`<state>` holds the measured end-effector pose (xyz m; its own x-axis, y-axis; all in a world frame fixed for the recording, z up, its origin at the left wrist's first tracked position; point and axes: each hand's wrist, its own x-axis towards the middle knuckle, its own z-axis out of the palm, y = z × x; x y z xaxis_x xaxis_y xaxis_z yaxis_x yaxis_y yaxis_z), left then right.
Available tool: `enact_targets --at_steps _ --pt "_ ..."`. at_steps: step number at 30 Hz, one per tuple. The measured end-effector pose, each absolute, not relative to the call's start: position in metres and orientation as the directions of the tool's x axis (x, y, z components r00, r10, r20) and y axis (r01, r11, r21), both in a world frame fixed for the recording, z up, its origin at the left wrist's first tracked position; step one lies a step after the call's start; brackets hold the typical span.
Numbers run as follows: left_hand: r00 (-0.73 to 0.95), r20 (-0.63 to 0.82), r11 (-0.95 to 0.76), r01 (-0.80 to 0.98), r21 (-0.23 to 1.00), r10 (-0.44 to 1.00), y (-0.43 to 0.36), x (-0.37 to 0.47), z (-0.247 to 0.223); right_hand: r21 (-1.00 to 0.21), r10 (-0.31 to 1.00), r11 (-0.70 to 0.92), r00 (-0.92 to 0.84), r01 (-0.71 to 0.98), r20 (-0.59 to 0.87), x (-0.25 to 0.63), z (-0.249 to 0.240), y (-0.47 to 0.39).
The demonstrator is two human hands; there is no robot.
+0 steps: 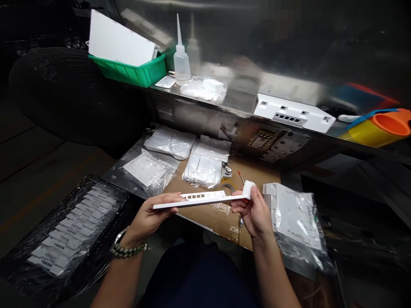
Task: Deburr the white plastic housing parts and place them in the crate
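A flat white panel [199, 202], seen nearly edge-on, is held up over the cardboard sheet [221, 226]. It has a raised strip with a row of square openings. My left hand [157, 209] is closed on the panel's left end, thumb above and fingers below. At its right end, my right hand [253, 209] presses a small white pad or cloth [248, 189] between thumb and fingers, against the panel's edge. A red thing, partly hidden, shows beside the right fingers. Behind the panel lie a tape roll [227, 187] and a small round metal container [227, 170].
White panels in plastic [73, 226] lie at the left, and a bagged stack [295, 214] at the right. Bagged parts [170, 141] lie farther back. The metal shelf [237, 105] bears a green bin [128, 70], squeeze bottle [182, 64], white panel [293, 114] and yellow-orange container [379, 128].
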<state>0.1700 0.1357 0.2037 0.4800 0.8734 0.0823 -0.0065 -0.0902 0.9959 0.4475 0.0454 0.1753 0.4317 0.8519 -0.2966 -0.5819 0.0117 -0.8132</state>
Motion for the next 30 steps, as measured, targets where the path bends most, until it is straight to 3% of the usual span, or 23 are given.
enact_targets --at_steps 4,8,11,12,14,16,19,22,26,30 --pt "0.498 0.084 -0.094 -0.005 0.996 0.863 0.137 0.168 0.205 -0.807 0.832 0.025 0.46 -0.591 -0.311 0.446 0.169 0.045" --pt "0.55 0.205 -0.227 -0.028 0.974 0.81 0.137 0.168 0.196 -0.814 0.817 0.041 0.488 -0.58 -0.306 0.441 0.165 0.044" --pt "0.419 0.269 -0.226 -0.152 0.962 0.867 0.136 0.18 0.186 -0.847 0.798 0.11 0.554 -0.52 -0.237 0.437 0.167 0.043" --pt "0.305 0.232 -0.159 -0.246 0.956 0.924 0.136 0.185 0.184 -0.872 0.782 0.148 0.595 -0.468 -0.186 0.435 0.168 0.042" --pt "0.128 -0.042 0.099 -0.476 0.874 0.991 0.138 0.196 0.18 -0.922 0.734 0.223 0.677 -0.316 -0.055 0.434 0.171 0.038" --pt "0.236 -0.395 0.451 -0.614 0.648 0.888 0.143 0.203 0.18 -0.947 0.696 0.27 0.715 -0.174 0.067 0.435 0.172 0.033" --pt "0.514 -0.6 0.774 -0.542 0.327 0.613 0.155 0.209 0.187 -0.954 0.749 0.285 0.642 -0.09 0.164 0.446 0.167 0.024" --pt "0.453 -0.653 0.754 -0.589 0.291 0.606 0.164 0.217 0.203 -0.974 0.812 0.224 0.547 0.029 0.203 0.465 0.162 0.019" --pt "0.334 -0.612 0.644 -0.655 0.396 0.717 0.166 0.232 0.225 -0.92 0.706 0.141 0.615 0.365 0.352 0.467 0.172 0.024" --pt "0.307 -0.577 0.603 -0.667 0.437 0.757 0.16 0.245 0.236 -0.81 0.824 0.234 0.333 0.538 0.459 0.414 0.202 0.033"
